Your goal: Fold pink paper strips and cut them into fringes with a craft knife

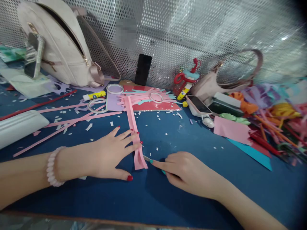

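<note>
My left hand (106,155) lies palm down on the blue table, a pale beaded bracelet (53,167) on its wrist. Its fingers are spread, and the fingertips press on a long folded pink paper strip (131,116). The strip runs from the pile at the back towards me, its near end creased and partly opened. My right hand (185,172) is closed on a tool with a thin silver blade (146,157), whose tip meets the strip's right edge near that end. Most of the tool is hidden under the fingers, so its kind is unclear. Teal shows at the fingertips.
Cut pink strips (141,97) lie on a red sheet (163,106) near tape rolls (115,88) and a glue stick (94,95). A backpack (62,48), an upright phone (143,69) and a handbag (208,80) stand behind. Colourful paper (231,129) crowds the right; white scraps dot the table.
</note>
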Demonstrator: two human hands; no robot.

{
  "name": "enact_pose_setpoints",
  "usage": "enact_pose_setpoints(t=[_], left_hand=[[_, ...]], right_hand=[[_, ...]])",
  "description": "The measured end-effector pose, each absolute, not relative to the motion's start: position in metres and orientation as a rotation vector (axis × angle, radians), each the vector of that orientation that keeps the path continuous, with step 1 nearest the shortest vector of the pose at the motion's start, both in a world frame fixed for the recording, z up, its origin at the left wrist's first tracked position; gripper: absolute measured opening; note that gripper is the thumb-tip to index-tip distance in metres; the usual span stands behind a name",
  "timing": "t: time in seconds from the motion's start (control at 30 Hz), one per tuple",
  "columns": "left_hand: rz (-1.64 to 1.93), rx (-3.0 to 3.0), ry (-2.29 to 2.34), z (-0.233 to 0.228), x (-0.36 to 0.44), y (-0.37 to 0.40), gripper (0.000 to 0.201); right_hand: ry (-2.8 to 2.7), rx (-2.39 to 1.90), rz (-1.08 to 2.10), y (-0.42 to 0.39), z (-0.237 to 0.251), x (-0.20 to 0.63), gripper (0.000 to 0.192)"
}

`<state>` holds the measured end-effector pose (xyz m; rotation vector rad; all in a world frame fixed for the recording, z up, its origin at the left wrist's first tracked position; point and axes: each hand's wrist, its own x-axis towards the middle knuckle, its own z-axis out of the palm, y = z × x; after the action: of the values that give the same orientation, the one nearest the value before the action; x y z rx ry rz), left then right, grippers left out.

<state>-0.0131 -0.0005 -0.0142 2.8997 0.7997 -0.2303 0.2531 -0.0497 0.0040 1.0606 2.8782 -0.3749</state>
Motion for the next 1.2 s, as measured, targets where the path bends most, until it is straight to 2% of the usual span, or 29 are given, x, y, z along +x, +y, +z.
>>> enact_pose_setpoints(t=[0.23, 0.43, 0.53, 0.63, 0.87, 1.07, 1.2], left_hand=[[-0.103, 3.025, 0.763, -0.018, -0.014, 0.002, 0.075], [0.011, 3.154, 0.737, -0.019, -0.007, 0.005, 0.045], [-0.006, 3.167, 0.745, -0.020, -0.003, 0.006, 0.037], [-0.043, 3.153, 0.751, -0.020, -0.001, 0.007, 0.035], [0.117, 3.113, 0.760, -0.025, -0.003, 0.007, 0.036], [0.139, 3.104, 0.768, -0.032, -0.005, 0.007, 0.039], [0.002, 3.080, 0.787, -0.028, -0.008, 0.002, 0.052]], right_hand=[[2.870, 1.022, -0.432, -0.050, 0.008, 0.261, 0.043], [2.886, 0.999, -0.499, -0.050, 0.005, 0.260, 0.043], [2.889, 1.035, -0.596, -0.049, 0.005, 0.258, 0.044], [2.871, 1.091, -0.673, -0.048, 0.006, 0.260, 0.046], [2.855, 1.140, -0.698, -0.046, 0.006, 0.262, 0.046], [2.875, 1.073, -0.504, -0.050, 0.000, 0.256, 0.044], [2.902, 1.096, -0.366, -0.053, -0.004, 0.253, 0.042]])
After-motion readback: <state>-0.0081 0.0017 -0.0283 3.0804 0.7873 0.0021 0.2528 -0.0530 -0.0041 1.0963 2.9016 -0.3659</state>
